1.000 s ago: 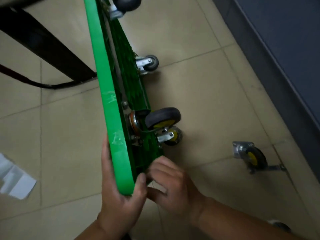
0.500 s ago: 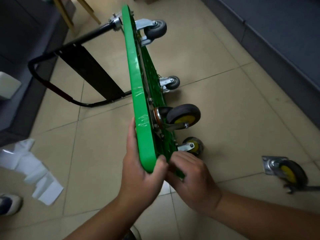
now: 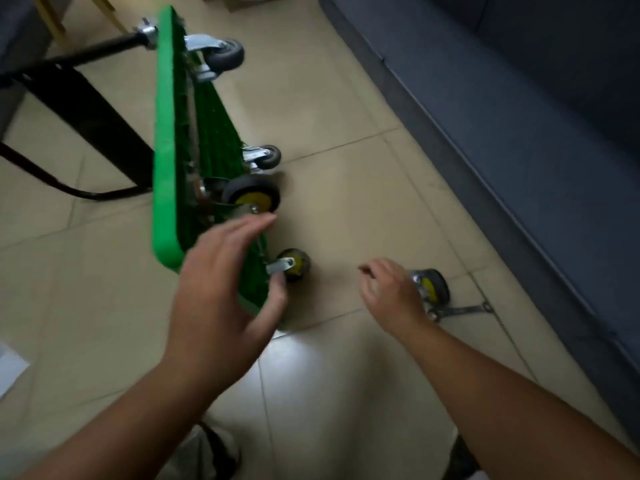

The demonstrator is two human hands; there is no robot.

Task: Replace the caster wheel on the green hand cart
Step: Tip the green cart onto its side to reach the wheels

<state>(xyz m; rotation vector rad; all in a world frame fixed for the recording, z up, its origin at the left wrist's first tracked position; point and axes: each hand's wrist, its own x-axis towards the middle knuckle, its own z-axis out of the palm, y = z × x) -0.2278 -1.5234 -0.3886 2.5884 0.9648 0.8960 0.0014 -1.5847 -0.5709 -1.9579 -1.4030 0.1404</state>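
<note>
The green hand cart (image 3: 166, 140) stands on its side edge on the tiled floor, its underside facing right. Casters stick out from it: a grey one (image 3: 225, 57) at the far end, a small grey one (image 3: 268, 156), a black and yellow one (image 3: 252, 197) and a lower yellow one (image 3: 294, 268). My left hand (image 3: 221, 289) hovers open in front of the cart's near corner, holding nothing. My right hand (image 3: 391, 296) is over the floor, fingers loosely curled, just left of a loose yellow caster (image 3: 433, 289). A wrench (image 3: 464, 310) lies beside that caster.
The cart's black handle frame (image 3: 86, 109) lies to the left. A dark blue sofa (image 3: 536, 133) runs along the right side. White paper (image 3: 10, 365) lies at the left edge. My shoes (image 3: 214, 452) show at the bottom.
Both hands let go of the cart's near corner. My left hand opened and pulled back; my right hand moved right toward the loose caster. The view shifted.
</note>
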